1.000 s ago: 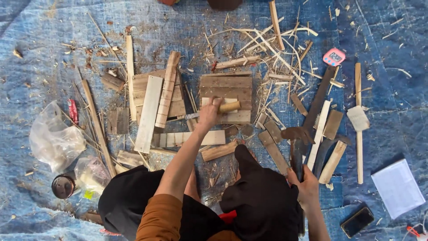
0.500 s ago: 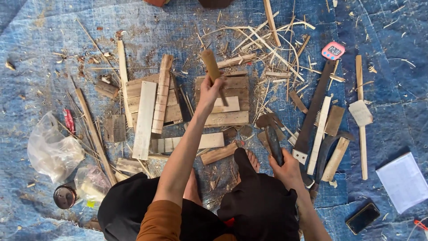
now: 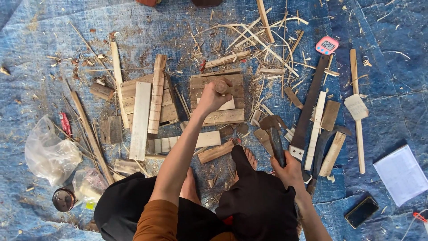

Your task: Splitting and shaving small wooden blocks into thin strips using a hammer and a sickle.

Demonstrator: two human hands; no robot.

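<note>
Wooden peg (image 3: 221,86), short, round and pale, is standing on end on the slatted board (image 3: 217,117) of rough planks, with the left hand (image 3: 210,99) gripping it from below. Right of that board, the right hand (image 3: 290,170) is closing around a hatchet (image 3: 273,129) with a dark curved head and smooth handle. Splinters and shavings are lying all around the board on the crinkled blue tarp (image 3: 392,89).

My left grip (image 3: 209,99) wraps a short, pale wooden peg (image 3: 221,86), stood on end over the stacked brown plank block (image 3: 217,117), its round cut end just showing above my fingers. My right grip (image 3: 290,170) clasps the dark handle of a hooked chopping blade (image 3: 273,129), which lies just right of that plank block, its curved rusty head pointing away from me.
</note>
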